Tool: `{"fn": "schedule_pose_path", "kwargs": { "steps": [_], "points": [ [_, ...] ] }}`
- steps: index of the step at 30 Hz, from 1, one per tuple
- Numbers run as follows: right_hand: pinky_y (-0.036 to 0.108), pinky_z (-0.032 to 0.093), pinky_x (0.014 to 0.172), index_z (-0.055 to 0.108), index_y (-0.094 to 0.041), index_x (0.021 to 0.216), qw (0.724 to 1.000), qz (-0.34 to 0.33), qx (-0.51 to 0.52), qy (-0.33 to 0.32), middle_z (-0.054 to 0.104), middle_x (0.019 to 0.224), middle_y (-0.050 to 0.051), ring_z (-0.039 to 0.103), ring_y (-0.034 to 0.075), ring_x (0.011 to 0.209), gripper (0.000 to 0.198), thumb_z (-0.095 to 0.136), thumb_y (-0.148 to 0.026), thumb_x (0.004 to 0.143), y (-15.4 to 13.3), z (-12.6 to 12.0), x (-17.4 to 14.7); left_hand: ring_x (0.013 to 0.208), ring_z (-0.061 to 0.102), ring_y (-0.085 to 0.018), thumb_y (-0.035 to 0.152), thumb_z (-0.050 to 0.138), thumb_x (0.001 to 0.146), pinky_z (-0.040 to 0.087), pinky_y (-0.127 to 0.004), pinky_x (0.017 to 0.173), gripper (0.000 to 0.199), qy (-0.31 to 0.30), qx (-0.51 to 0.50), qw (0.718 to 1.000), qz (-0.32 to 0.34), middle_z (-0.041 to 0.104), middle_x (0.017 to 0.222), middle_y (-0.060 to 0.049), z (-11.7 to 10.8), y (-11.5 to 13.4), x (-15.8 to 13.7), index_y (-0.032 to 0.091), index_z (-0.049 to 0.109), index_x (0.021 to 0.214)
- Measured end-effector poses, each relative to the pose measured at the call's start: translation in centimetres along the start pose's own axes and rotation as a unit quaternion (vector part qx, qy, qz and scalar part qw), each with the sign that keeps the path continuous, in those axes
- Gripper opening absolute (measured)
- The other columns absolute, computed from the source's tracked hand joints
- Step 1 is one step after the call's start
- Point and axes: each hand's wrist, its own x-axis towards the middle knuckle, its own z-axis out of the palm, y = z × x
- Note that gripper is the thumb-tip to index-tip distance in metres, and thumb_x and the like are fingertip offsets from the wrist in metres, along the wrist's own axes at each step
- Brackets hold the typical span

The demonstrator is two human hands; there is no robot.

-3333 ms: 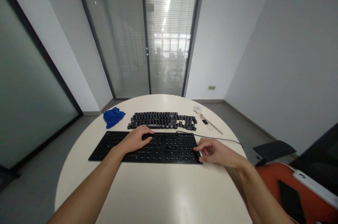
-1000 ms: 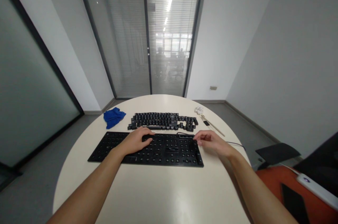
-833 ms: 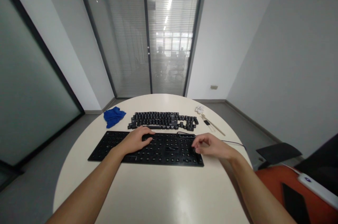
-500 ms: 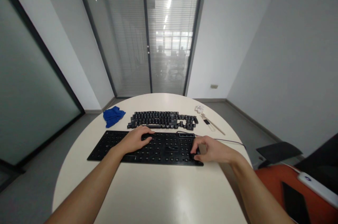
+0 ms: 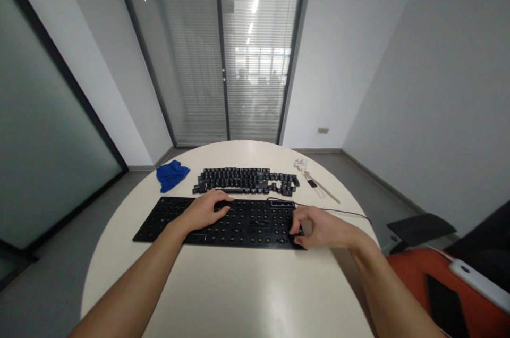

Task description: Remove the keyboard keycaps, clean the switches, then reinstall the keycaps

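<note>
A black keyboard point(image 5: 243, 229) with its keycaps off lies flat on the table, rows of bare switches showing. My left hand point(image 5: 205, 210) rests on its left-middle part, thumb apart from the fingers and nothing held. At the keyboard's right end, my right hand point(image 5: 319, 226) has thumb and fingers curled round a dark keycap point(image 5: 298, 232), mostly hidden by the fingertips. Beyond the keyboard, the loose black keycaps point(image 5: 233, 179) are laid out in rows in the shape of a key layout.
A blue cloth point(image 5: 172, 175) lies at the back left of the round white table point(image 5: 223, 295). At the back right are a crumpled white tissue point(image 5: 301, 164), a thin stick point(image 5: 324, 188) and a small wire tool point(image 5: 313, 184). A cable point(image 5: 346, 213) runs off rightward, near an orange chair point(image 5: 410, 279).
My right hand's fingertips have shifted very slightly to the right at the keyboard's right end. My left hand stays where it was on the keyboard.
</note>
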Motion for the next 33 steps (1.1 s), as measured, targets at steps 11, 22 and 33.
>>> {"fn": "schedule_pose_path", "kwargs": {
  "steps": [11, 22, 33],
  "points": [
    [0.026, 0.050, 0.071, 0.073, -0.020, 0.075, 1.000, 0.010, -0.001, -0.011, 0.072, 0.084, 0.002, 0.064, 0.019, 0.081, 0.013, 0.072, -0.015, 0.063, -0.5, 0.0, -0.1, 0.108, 0.063, -0.023, 0.026, 0.061, 0.090, 0.049, -0.040, 0.099, 0.024, 0.003, -0.005, 1.000, 0.002, 0.070, 0.113, -0.007, 0.2, -0.2, -0.1, 0.023, 0.068, 0.112],
    [0.028, 0.049, 0.082, 0.076, -0.021, 0.075, 0.999, -0.034, -0.012, -0.012, 0.063, 0.095, 0.003, 0.061, 0.018, 0.087, 0.011, 0.075, -0.017, 0.065, -0.3, -0.1, 0.1, 0.109, 0.062, -0.023, 0.027, 0.061, 0.091, 0.049, -0.039, 0.099, 0.023, -0.003, 0.007, 1.000, -0.001, 0.069, 0.114, -0.006, 0.1, -0.1, -0.1, 0.023, 0.068, 0.112],
    [0.024, 0.043, 0.064, 0.081, -0.021, 0.076, 0.999, 0.029, 0.010, -0.040, 0.069, 0.081, 0.001, 0.058, 0.016, 0.073, 0.013, 0.079, -0.024, 0.064, 0.7, -0.1, 0.5, 0.107, 0.062, -0.023, 0.026, 0.061, 0.090, 0.049, -0.040, 0.098, 0.023, 0.003, -0.001, 1.000, 0.002, 0.070, 0.113, -0.006, 0.0, 0.1, -0.1, 0.023, 0.068, 0.112]
  ]
}}
